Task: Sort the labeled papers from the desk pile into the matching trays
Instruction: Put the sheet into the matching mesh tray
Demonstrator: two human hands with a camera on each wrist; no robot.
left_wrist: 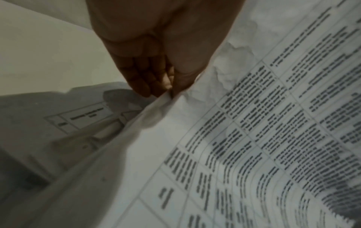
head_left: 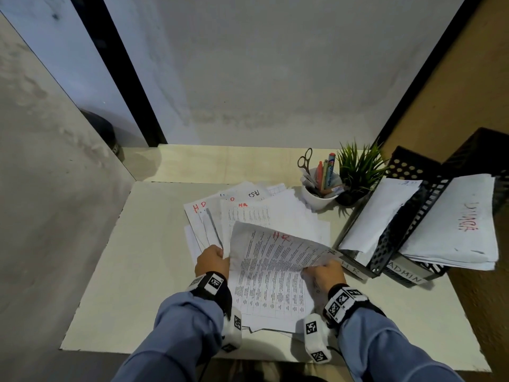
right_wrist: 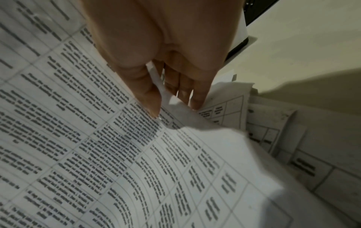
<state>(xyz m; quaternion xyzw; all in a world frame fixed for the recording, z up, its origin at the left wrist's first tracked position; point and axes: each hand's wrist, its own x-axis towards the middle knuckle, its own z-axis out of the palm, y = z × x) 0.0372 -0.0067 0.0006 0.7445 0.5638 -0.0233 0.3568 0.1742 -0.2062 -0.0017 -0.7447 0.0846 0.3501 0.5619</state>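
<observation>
Paper, white and crumpled, printed with a ruled table of small black text: this top sheet (head_left: 271, 271) is marked "HR" in red near its far edge and is held lifted and bowed over the pile (head_left: 248, 213) on the tabletop (head_left: 143, 266).

Left hand (head_left: 212, 260): thumb and fingers (left_wrist: 156, 80) pinch the sheet's left edge; paper creased at the pinch. Right hand (head_left: 326, 274): thumb on the printed face, fingers (right_wrist: 187, 91) curled beneath the right edge, so both hands have hold of the same sheet.

Step in hand, judged: carry the HR sheet to the HR tray (head_left: 355, 267), the nearer black perforated rack just right of the pile, white "HR" label on its front. ADMIN tray (head_left: 405, 274) stands touching it on the far side, already holding papers.

Notes for doing it well:
- Check that only one sheet is pinched; under the right fingers further ruled sheets lie close and could ride along.
- Release the left pinch once the sheet clears the pile; a one-handed carry avoids tearing the crumpled left edge.
- Feed the sheet in edge first, above the papers already leaning in the HR tray, and let it slide down.
- Keep the far corner away from the white cup of pens and scissors (head_left: 319, 194) and the small green plant (head_left: 358, 169), both near the tray mouth.

Remaining pile shows other red marks; several sheets left.
</observation>
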